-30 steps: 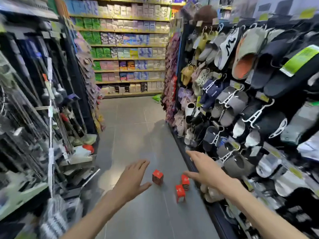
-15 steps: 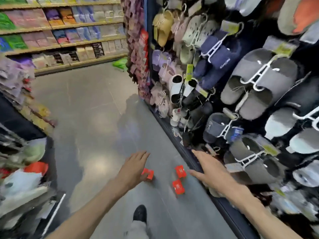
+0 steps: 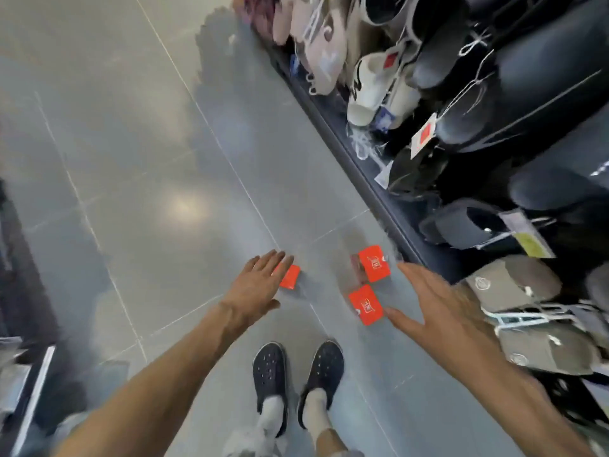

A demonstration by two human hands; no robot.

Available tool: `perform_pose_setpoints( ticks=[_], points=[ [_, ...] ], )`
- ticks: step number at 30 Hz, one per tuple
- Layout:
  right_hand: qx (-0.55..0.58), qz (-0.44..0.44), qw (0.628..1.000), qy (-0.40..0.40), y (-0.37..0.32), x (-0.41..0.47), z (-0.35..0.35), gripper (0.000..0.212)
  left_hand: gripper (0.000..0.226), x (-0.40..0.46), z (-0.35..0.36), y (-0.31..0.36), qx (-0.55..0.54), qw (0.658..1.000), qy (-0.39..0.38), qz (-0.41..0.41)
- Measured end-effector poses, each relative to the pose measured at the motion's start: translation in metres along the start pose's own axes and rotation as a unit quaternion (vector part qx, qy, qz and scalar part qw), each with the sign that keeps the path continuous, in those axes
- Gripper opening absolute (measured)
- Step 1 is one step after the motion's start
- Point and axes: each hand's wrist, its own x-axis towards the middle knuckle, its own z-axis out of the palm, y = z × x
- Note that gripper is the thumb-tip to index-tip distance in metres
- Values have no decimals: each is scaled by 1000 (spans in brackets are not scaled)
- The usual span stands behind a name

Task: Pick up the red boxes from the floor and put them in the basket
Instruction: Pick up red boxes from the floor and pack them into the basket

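Note:
Three red boxes lie on the grey tiled floor. The left red box [image 3: 289, 276] is partly hidden under the fingers of my left hand [image 3: 255, 286], which reaches down over it with straight fingers. The far red box [image 3: 374, 263] lies by the foot of the slipper rack. The near red box [image 3: 366, 304] is just in front of it. My right hand [image 3: 438, 303] hovers spread beside these two, its thumb close to the near box, holding nothing. No basket is in view.
A rack of hanging slippers [image 3: 461, 133] runs along the right, its dark base edge [image 3: 362, 173] beside the boxes. My two feet in dark clogs [image 3: 296, 371] stand just below the boxes. A shelf edge [image 3: 29, 400] shows at lower left.
The view has tilted steeply down to the floor and closer to the boxes. Both hands have dropped nearer the boxes, the left one now covering part of the left box.

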Motion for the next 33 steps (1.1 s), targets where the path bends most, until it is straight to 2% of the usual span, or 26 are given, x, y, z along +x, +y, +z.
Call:
perform_pose_setpoints(
  ticks=[2, 3, 5, 6, 8, 9, 11, 14, 15, 17, 19, 23, 29, 33],
  points=[
    [23, 15, 999, -22, 36, 47, 86, 75, 106, 61, 92, -24, 19, 998, -54, -7],
    [41, 15, 999, -19, 33, 51, 81, 75, 109, 69, 93, -29, 18, 999, -42, -11],
    [63, 25, 997, -34, 65, 77, 160, 76, 114, 112, 171, -42, 46, 996, -75, -16],
    [71, 27, 997, -29, 63, 78, 157, 76, 116, 119, 170, -47, 50, 997, -62, -20],
    [95, 45, 994, -23, 89, 85, 221, 76, 120, 152, 230, -56, 74, 993, -89, -18],
    [106, 36, 993, -22, 86, 84, 220, 75, 122, 157, 229, -61, 85, 993, -81, -15],
    [124, 39, 991, -13, 106, 77, 270, 73, 120, 180, 271, -64, 114, 991, -64, 4],
    [114, 54, 991, -32, 115, 64, 296, 78, 95, 190, 281, -66, 149, 988, 26, 30],
    [113, 51, 991, -46, 111, 61, 301, 79, 94, 187, 279, -69, 167, 985, 38, 38],
    [109, 69, 989, -70, 112, 45, 298, 75, 100, 179, 268, -64, 173, 982, 38, 59],
    [114, 63, 989, -67, 104, 36, 293, 71, 103, 163, 258, -64, 131, 988, 48, 66],
    [117, 116, 983, -85, 102, 47, 274, 80, 112, 119, 218, -49, 59, 996, 54, 48],
    [151, 200, 968, -33, 138, 92, 325, 93, 103, 84, 200, -35, -10, 997, 76, 29],
    [128, 233, 963, -44, 162, 120, 379, 109, 104, 86, 211, -32, -45, 996, 72, 36]
  ],
)
